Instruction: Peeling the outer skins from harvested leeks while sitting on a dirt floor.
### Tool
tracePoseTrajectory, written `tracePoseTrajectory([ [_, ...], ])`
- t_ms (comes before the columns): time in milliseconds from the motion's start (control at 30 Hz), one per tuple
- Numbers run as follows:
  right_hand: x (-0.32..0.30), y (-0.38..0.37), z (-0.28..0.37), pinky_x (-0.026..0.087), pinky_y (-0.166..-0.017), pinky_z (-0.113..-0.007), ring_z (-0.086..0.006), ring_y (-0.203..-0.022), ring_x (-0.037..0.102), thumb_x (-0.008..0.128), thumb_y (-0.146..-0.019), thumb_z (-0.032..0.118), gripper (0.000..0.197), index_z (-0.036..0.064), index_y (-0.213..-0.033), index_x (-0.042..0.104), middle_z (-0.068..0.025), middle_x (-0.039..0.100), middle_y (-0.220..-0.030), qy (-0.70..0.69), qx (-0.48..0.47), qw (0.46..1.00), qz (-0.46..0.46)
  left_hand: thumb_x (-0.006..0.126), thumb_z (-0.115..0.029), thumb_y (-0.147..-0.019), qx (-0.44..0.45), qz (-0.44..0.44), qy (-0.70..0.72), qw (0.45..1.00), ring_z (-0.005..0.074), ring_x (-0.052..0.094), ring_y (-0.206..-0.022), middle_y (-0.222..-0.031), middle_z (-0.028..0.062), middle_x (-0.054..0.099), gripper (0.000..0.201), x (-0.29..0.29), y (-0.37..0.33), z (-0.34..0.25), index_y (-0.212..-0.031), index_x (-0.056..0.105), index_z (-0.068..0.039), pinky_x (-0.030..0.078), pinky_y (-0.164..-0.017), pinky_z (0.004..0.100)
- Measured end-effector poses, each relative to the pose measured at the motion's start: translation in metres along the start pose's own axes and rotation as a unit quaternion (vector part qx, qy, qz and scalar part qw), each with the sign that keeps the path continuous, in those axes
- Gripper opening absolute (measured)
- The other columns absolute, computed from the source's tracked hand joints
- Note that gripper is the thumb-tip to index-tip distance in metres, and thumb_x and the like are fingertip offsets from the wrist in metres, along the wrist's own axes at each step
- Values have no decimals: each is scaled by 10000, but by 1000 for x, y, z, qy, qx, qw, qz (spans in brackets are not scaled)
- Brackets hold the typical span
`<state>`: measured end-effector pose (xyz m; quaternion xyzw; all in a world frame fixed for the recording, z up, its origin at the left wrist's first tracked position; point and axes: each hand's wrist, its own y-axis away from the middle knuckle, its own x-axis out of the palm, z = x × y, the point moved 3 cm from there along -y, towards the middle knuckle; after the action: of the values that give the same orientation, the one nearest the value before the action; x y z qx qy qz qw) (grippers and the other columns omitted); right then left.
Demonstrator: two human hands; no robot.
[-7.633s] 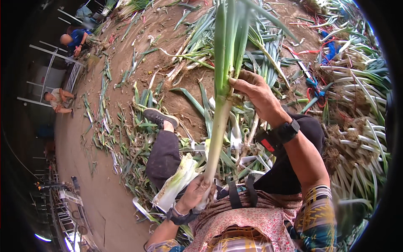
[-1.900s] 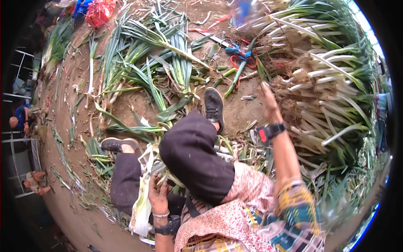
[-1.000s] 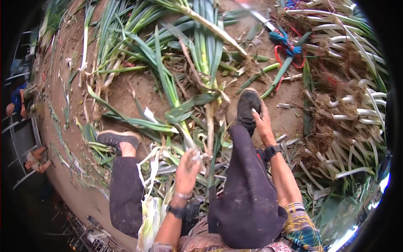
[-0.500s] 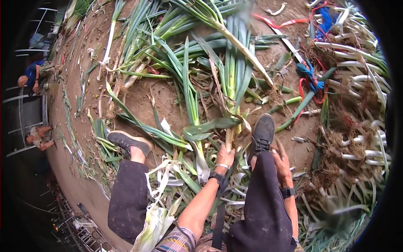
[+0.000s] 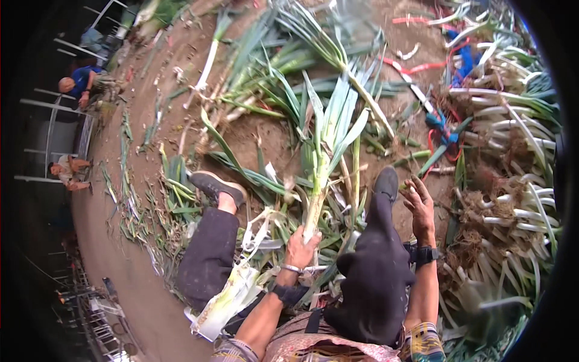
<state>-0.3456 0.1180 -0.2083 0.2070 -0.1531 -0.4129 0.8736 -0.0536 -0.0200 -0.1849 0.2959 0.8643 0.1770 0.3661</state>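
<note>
My left hand (image 5: pixel 300 248) is closed round the pale lower stalk of a leek (image 5: pixel 321 172). The leek stands up from my fist, its green leaves fanning away from me. Beyond my right knee, my right hand (image 5: pixel 420 208) is raised with its fingers apart, and I see nothing in it. Stripped leaves and peelings (image 5: pixel 277 226) lie between my feet. A thick bundle of pale leek skins (image 5: pixel 226 301) rests by my left leg.
More untrimmed leeks (image 5: pixel 259 60) lie on the brown soil ahead. At the right is a big pile of white-stemmed leeks with roots (image 5: pixel 482 211). Red ribbon (image 5: pixel 422 67) and a blue-wrapped tool (image 5: pixel 443 130) lie beside it. Two people (image 5: pixel 81 84) are far left.
My left hand has drawn the leek up and toward me, clear of the other leaves. My right hand has risen from beside my knee and moved slightly right. The view has shifted.
</note>
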Motion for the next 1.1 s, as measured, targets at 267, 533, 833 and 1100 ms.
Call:
tracePoseTrajectory([
  [267, 74, 99, 178, 413, -875, -296, -182, -1042, 560, 523, -890, 287, 518, 0, -1305, 409, -115, 531, -1224, 7, -204, 962, 183, 679, -329, -765, 141, -137, 34, 980, 296, 600, -734, -796, 182, 609, 437, -57, 131, -55, -1029, 565, 1, 462, -657, 355],
  [533, 172, 142, 199, 487, -690, -295, -151, -837, 587, 504, -918, 299, 340, 55, -1154, 531, -55, 602, -987, -216, -123, 939, 237, 622, -327, -819, 234, -229, 69, 943, 353, 626, -722, -811, 167, 634, 415, -57, 169, -92, -1135, 523, -76, 481, -602, 408],
  [833, 225, 113, 181, 507, -690, -320, -197, -768, 602, 474, -935, 218, 264, 9, -1057, 580, -90, 630, -920, -454, -126, 865, 171, 527, -372, -878, 176, -154, 67, 970, 376, 616, -723, -797, 192, 626, 384, -41, 168, -29, -1148, 483, -103, 469, -561, 440],
  [1100, 253, 90, 102, 199, -403, -239, -68, -421, 234, 440, -948, 238, 212, 86, -813, 502, 66, 308, -548, -342, -86, 921, 166, 485, -482, -876, 104, -157, 99, 977, 412, 602, -727, -775, 231, 607, 526, -55, 152, -8, -1183, 475, -56, 463, -585, 469],
])
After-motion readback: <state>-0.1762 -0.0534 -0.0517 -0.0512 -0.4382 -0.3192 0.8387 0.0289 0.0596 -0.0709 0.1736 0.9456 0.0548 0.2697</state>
